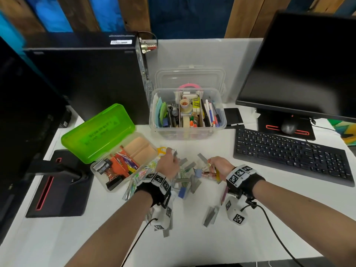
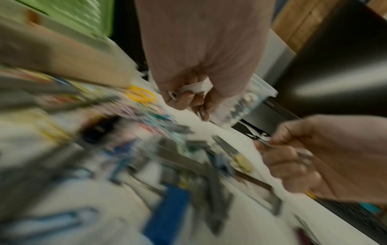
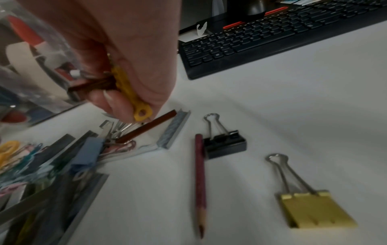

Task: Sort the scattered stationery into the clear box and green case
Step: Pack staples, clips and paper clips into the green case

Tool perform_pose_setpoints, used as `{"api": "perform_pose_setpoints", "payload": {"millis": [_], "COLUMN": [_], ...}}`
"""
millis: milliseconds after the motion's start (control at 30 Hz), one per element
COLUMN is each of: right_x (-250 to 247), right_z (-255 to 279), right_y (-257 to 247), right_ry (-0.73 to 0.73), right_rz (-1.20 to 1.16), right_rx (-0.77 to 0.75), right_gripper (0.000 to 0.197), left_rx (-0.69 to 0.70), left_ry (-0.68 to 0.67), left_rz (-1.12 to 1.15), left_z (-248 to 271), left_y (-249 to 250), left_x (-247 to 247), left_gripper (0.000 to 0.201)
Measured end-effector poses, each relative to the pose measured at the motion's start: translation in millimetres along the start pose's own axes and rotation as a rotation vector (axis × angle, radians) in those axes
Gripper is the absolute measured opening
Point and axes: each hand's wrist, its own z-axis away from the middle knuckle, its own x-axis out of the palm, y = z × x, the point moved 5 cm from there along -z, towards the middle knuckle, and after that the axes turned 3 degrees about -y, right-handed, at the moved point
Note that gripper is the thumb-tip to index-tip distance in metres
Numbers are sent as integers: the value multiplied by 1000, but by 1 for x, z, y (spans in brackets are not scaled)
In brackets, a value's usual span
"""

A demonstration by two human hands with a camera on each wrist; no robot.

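Note:
The open green case (image 1: 96, 132) lies at the left with binder clips and erasers in its tray. The clear box (image 1: 219, 120) stands behind the pile, full of pens, tape and notes. Scattered stationery (image 1: 189, 176), mostly staple strips, paper clips and blue clips, lies between my hands. My left hand (image 1: 172, 154) hovers by the case's right corner and pinches a small white piece (image 2: 196, 87). My right hand (image 1: 211, 163) grips a yellow plastic piece (image 3: 130, 92) and a short brown stick (image 3: 94, 85) above the pile's right side.
A dark red pencil (image 3: 200, 179), a black binder clip (image 3: 224, 142) and a gold binder clip (image 3: 310, 205) lie on the white table right of the pile. A keyboard (image 1: 289, 157) and monitor (image 1: 300, 70) stand at the right, a black computer tower (image 1: 86, 78) behind the case.

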Motion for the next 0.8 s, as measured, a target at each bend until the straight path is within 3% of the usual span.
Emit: {"api": "perform_pose_setpoints", "payload": {"millis": [167, 333, 533, 700, 800], "right_x": [24, 37, 46, 53, 59], "right_z": [2, 2, 9, 0, 2], "right_y": [-6, -7, -10, -2, -2], "right_ry": [-16, -12, -72, -66, -63], "right_rz": [-35, 80, 261, 247, 249], "right_rx": [-35, -85, -86, -110, -91], "right_gripper": [19, 15, 13, 9, 14], "left_rx": [-87, -89, -110, -131, -126], "left_ry": [49, -40, -94, 64, 95], "left_rz": [14, 157, 165, 95, 170], "left_z": [6, 10, 20, 24, 27], "left_y": [-25, -42, -43, -51, -57], "left_x": [-27, -26, -32, -49, -54], "left_gripper": [32, 11, 20, 38, 34]}}
